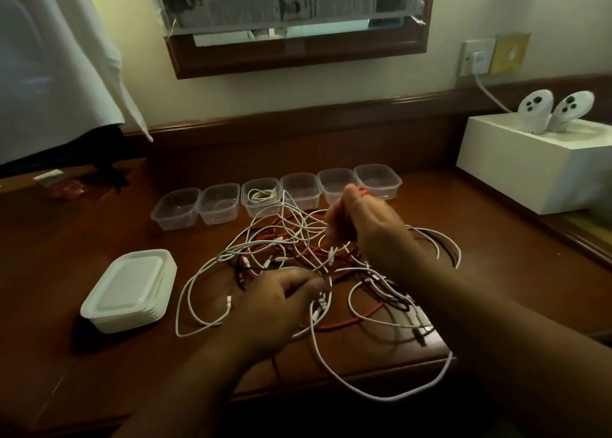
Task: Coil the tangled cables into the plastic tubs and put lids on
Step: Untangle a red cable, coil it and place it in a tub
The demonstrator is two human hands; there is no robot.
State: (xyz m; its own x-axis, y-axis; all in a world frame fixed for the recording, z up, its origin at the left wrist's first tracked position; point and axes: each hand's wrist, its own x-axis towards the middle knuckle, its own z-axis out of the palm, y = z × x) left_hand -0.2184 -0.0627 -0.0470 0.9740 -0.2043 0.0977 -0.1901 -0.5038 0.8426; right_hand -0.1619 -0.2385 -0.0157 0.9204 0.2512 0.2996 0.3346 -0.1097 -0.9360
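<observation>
A tangle of white, red and dark cables [284, 249] lies on the brown desk [99, 355]. My right hand [367, 225] is raised over the pile and grips a red cable in its curled fingers. My left hand [278, 308] sits low at the front of the tangle and pinches white cable strands. Behind the pile stands a row of several clear plastic tubs [178, 209]; the third from the left [261, 196] holds a coiled white cable, the others look empty. One white cable loop [381, 396] hangs over the desk's front edge.
A stack of white lids [130, 288] rests on the desk at the left. A white box [530, 163] with two white controllers [556, 110] stands at the back right, a cable running to a wall socket [477, 57]. A white cloth [56, 67] hangs at the far left.
</observation>
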